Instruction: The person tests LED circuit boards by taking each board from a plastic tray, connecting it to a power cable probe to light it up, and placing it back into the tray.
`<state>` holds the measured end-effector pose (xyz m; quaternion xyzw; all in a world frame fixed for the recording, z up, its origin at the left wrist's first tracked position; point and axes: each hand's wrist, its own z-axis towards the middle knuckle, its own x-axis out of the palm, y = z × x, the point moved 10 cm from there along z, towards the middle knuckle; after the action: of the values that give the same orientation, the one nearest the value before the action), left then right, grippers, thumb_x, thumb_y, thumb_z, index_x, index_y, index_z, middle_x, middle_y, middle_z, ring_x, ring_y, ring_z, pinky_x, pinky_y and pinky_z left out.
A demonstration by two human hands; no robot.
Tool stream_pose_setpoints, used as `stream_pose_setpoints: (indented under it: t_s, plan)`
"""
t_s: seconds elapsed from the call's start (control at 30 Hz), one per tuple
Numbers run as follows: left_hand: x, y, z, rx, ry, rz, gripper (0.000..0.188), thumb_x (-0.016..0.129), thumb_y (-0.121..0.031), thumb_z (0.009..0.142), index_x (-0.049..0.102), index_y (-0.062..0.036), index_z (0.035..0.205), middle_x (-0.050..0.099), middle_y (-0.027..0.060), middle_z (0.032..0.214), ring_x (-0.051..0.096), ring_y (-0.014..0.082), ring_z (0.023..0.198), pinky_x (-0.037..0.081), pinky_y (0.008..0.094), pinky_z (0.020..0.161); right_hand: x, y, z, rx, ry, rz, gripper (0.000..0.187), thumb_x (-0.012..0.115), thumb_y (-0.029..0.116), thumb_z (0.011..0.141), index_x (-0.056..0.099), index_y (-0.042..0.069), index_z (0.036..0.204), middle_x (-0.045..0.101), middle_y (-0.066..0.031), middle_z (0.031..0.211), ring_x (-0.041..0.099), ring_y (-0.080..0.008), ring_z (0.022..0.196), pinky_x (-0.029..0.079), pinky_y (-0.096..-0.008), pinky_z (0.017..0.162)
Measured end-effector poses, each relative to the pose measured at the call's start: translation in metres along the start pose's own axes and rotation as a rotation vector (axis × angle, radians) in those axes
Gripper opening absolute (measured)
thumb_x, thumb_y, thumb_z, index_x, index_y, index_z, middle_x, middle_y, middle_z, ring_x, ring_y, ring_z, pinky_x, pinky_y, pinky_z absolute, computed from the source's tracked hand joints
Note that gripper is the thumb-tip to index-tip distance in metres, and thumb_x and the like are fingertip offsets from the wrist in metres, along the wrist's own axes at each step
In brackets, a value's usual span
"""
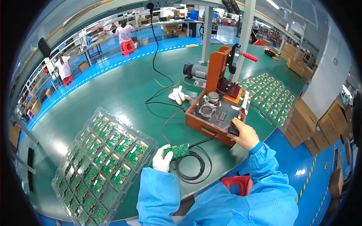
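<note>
My left hand (162, 159), in a white glove, is closed on the edge of a green circuit board (177, 150) and holds it above a coil of black cable (190, 168). My bare right hand (245, 135) has its fingers curled round a small black block-like object (233, 130) at the front right corner of an orange test fixture (203, 125). Whether that object is fixed to the fixture, I cannot tell. The fixture carries a lever clamp with a red grip (250, 57), raised above a dark red plate (229, 89).
A clear tray of green boards (109, 147) lies on the left of the green table (124, 81); another board tray (269, 96) lies right of the fixture. White gloves (179, 95) and a grey motor (196, 71) sit behind. Cardboard boxes (301, 116) stand on the right.
</note>
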<state>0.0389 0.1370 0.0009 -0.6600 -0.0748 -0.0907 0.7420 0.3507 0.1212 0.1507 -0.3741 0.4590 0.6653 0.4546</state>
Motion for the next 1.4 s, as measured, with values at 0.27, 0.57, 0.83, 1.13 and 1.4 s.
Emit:
stream_pose_setpoints:
  t_s: [0.27, 0.57, 0.83, 1.13, 1.4]
  plan:
    - [-0.012, -0.005, -0.005, 0.023, -0.041, 0.082, 0.029, 0.051, -0.011, 0.088, 0.052, 0.0039, 0.113, 0.060, 0.0113, 0.102, 0.056, 0.0154, 0.095, 0.043, 0.0264, 0.085, 0.014, 0.028, 0.045, -0.244, 0.341, -0.104, 0.048, 0.068, 0.042, 0.067, 0.063, 0.003, 0.094, 0.058, -0.0168, 0.096, 0.060, -0.0330, 0.085, 0.048, -0.0404, 0.074]
    - [-0.027, 0.000, 0.004, -0.030, -0.130, 0.110, 0.056, 0.027, -0.042, 0.095, 0.052, 0.0039, 0.115, 0.061, 0.0135, 0.104, 0.060, 0.0175, 0.089, 0.046, 0.0282, 0.078, 0.045, 0.001, 0.169, -0.024, 0.032, -0.028, 0.046, 0.066, 0.036, 0.071, 0.059, 0.006, 0.106, 0.061, -0.0166, 0.099, 0.058, -0.0331, 0.095, 0.046, -0.0420, 0.081]
    - [-0.031, 0.003, 0.003, 0.018, -0.126, 0.078, 0.057, 0.025, -0.040, 0.096, 0.050, 0.0075, 0.114, 0.061, 0.0171, 0.101, 0.060, 0.0206, 0.090, 0.048, 0.0299, 0.079, 0.002, -0.007, 0.113, 0.001, -0.071, 0.043, 0.043, 0.069, 0.025, 0.070, 0.055, 0.001, 0.103, 0.063, -0.0186, 0.090, 0.061, -0.0334, 0.085, 0.046, -0.0390, 0.078]
    - [-0.033, 0.004, 0.002, 0.006, -0.132, 0.090, 0.057, 0.025, -0.039, 0.096, 0.050, 0.0078, 0.115, 0.060, 0.0171, 0.102, 0.060, 0.0207, 0.089, 0.047, 0.0305, 0.080, 0.017, 0.077, 0.058, -0.032, 0.348, 1.000, 0.019, 0.056, 0.011, 0.085, 0.050, 0.001, 0.100, 0.058, -0.0047, 0.081, 0.056, -0.0093, 0.061, 0.047, -0.0229, 0.055]
    - [-0.023, -0.015, 0.000, 0.052, -0.126, 0.106, 0.054, 0.025, -0.037, 0.096, 0.052, 0.0066, 0.113, 0.060, 0.0157, 0.103, 0.059, 0.0201, 0.092, 0.046, 0.0310, 0.083, 0.120, 0.112, 0.076, -0.179, 0.203, 1.362, 0.018, 0.050, 0.014, 0.088, 0.049, -0.002, 0.097, 0.055, -0.0067, 0.067, 0.050, -0.0111, 0.051, 0.040, -0.0237, 0.046]
